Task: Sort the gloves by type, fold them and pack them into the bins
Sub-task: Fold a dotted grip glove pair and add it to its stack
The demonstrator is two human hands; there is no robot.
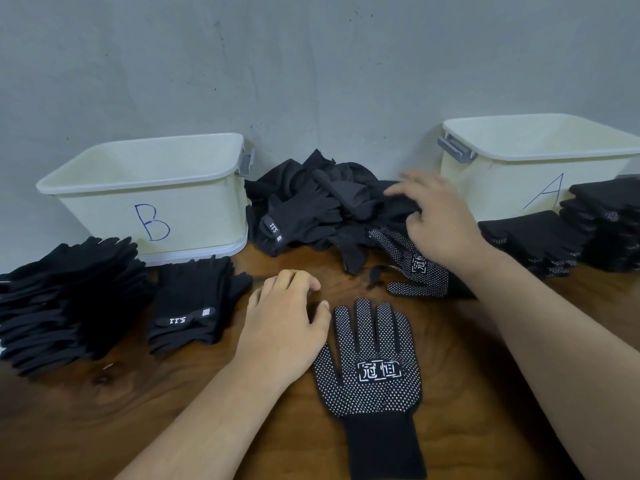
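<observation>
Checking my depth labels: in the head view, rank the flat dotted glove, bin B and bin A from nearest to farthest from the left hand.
1. Flat dotted glove, just right of the left hand, by its thumb.
2. Bin B, behind it on the left.
3. Bin A, far right, at the back.

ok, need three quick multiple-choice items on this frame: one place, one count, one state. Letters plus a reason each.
1. Where does the flat black glove with white dots lie?
A. on the brown wooden table
B. on the floor
C. on a folded stack

2. How many cream plastic bins are in view?
A. one
B. three
C. two

3. Where is the right hand?
A. on a bin handle
B. on the loose pile of black gloves
C. flat on bare wood

Key:
1 A: it lies dots up on the wood, beside the left hand.
2 C: one is marked B, the other A.
3 B: its fingers reach over the pile.
</observation>
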